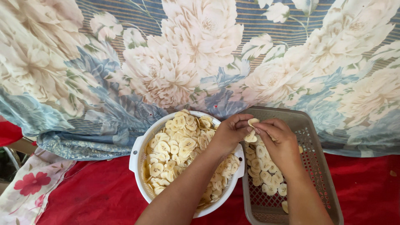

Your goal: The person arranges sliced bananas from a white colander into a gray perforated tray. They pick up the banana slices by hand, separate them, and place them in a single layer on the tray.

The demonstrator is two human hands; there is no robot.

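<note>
Both hands meet above the near edge of the grey basket [323, 166], so that slices can go straight into it. The left hand [228, 134] and the right hand [280, 141] are closed with their fingertips on a small stack of banana slices [251, 130], probably to peel them apart. The white colander [137, 156] of slices stands just beside the basket, within easy reach. Under both lies a red cloth [100, 196].
</note>
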